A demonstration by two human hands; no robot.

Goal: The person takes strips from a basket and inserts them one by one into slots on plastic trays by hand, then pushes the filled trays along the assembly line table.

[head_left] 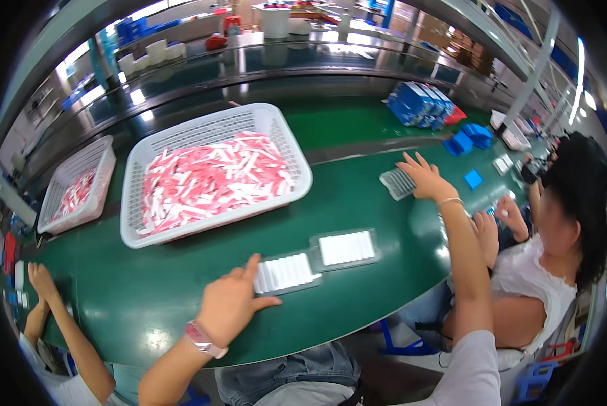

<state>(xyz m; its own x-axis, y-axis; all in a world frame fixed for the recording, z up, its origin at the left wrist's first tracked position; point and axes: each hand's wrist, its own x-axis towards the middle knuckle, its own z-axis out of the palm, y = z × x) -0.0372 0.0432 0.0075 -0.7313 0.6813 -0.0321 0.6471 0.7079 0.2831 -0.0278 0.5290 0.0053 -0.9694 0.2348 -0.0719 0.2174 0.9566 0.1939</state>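
Note:
My left hand [230, 306] rests at the left end of a clear plastic tray [284, 273] filled with a row of white strips. Its index finger and thumb are spread apart along the tray's end, touching or very close to it. Just right of that tray lies a second clear tray [346, 248], also holding white strips. Farther off to the right, my right hand [426, 180] reaches over the table with fingers spread. Its fingers lie beside or on a ribbed clear tray [397, 184] with no white strips in it; exact contact is unclear.
A large white basket [215, 233] of pink and white strips stands at centre left, a smaller one [80, 218] beyond it. Blue packs [418, 105] and blue boxes [460, 142] lie at far right. A co-worker [526, 284] sits right; another person's hands [43, 284] are left.

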